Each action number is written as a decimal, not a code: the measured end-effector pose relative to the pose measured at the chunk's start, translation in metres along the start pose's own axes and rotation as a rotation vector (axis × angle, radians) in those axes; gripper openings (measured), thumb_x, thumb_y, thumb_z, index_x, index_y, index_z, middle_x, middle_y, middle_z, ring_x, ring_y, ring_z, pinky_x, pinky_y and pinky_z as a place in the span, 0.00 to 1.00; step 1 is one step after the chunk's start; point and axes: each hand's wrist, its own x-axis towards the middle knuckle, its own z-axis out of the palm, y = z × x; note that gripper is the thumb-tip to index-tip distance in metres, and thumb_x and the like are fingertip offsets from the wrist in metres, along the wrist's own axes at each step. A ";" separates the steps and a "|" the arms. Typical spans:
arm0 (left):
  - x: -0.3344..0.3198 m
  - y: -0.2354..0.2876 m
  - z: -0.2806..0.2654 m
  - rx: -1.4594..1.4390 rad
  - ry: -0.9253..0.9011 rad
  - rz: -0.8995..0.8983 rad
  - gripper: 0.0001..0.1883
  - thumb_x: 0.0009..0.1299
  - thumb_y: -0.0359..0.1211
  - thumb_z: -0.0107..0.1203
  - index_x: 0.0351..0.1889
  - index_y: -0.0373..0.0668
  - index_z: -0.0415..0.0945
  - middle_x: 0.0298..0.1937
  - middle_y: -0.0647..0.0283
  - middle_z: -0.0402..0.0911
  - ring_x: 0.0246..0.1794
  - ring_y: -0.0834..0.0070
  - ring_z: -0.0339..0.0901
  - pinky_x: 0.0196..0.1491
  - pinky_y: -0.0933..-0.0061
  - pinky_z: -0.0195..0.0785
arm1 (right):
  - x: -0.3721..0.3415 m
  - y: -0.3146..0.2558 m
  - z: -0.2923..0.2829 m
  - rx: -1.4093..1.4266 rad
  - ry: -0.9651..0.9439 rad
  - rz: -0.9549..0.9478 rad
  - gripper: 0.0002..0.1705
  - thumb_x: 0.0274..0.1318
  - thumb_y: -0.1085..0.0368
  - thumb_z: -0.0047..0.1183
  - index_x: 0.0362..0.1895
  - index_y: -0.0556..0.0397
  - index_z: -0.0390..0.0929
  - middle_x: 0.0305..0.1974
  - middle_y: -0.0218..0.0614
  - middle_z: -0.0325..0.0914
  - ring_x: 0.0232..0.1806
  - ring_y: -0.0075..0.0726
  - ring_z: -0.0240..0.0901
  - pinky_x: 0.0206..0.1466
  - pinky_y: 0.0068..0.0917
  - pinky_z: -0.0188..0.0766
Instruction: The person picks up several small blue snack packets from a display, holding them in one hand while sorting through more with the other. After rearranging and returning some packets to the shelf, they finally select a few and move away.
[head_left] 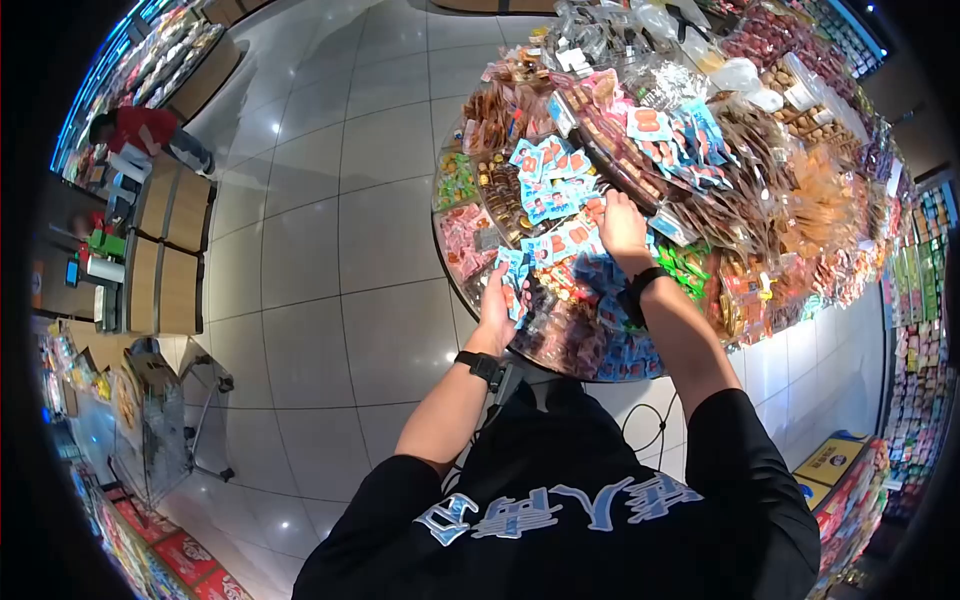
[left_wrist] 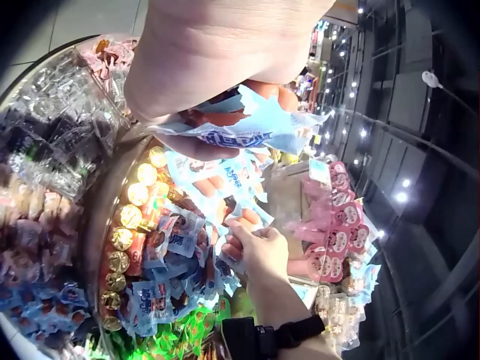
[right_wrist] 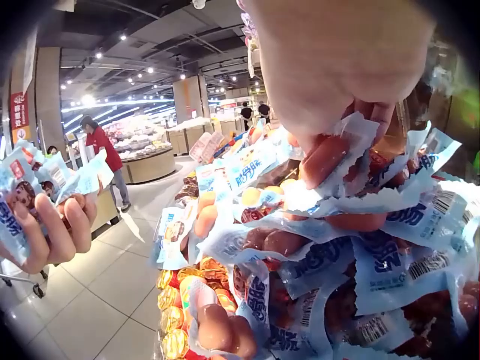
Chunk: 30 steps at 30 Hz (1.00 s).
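Observation:
My left hand point(head_left: 493, 312) is at the front left edge of the round display, its fingers curled round blue-and-white snack packets point(head_left: 513, 280). In the left wrist view a held packet point(left_wrist: 247, 135) shows its printed side under the palm. My right hand point(head_left: 624, 228) reaches into the heap of similar packets point(head_left: 556, 200). The right wrist view shows its fingers pinching a packet with a reddish-brown sausage-like piece point(right_wrist: 327, 160). More such packets point(right_wrist: 390, 262) lie piled below that hand, some clear-sided, some with barcodes.
Around the heap are gold-wrapped sweets point(left_wrist: 130, 217), green packets point(head_left: 684, 266), pink packets point(head_left: 466, 240) and a long brown divider point(head_left: 615, 150). A person in a red top point(head_left: 145, 130) stands by counters at the left. A wire cart point(head_left: 205, 420) stands on the tiled floor.

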 end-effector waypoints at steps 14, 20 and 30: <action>-0.004 -0.016 0.006 0.025 0.000 -0.036 0.17 0.70 0.51 0.53 0.38 0.47 0.74 0.27 0.65 0.78 0.22 0.75 0.73 0.25 0.77 0.67 | -0.012 0.025 0.013 0.366 0.166 -0.051 0.09 0.69 0.61 0.42 0.41 0.53 0.65 0.36 0.45 0.73 0.25 0.46 0.80 0.26 0.39 0.75; -0.005 -0.023 0.002 0.077 -0.011 -0.025 0.18 0.70 0.52 0.52 0.38 0.47 0.74 0.29 0.64 0.78 0.23 0.76 0.73 0.24 0.78 0.67 | -0.018 0.019 -0.004 0.519 0.018 0.030 0.06 0.66 0.67 0.39 0.43 0.55 0.65 0.40 0.44 0.72 0.24 0.42 0.80 0.25 0.35 0.77; -0.024 -0.009 0.021 0.117 -0.089 -0.009 0.20 0.70 0.53 0.51 0.39 0.45 0.74 0.32 0.66 0.80 0.20 0.80 0.72 0.22 0.77 0.66 | -0.066 -0.026 -0.035 1.420 -0.258 0.112 0.05 0.67 0.65 0.47 0.41 0.51 0.67 0.32 0.34 0.74 0.22 0.31 0.78 0.16 0.26 0.73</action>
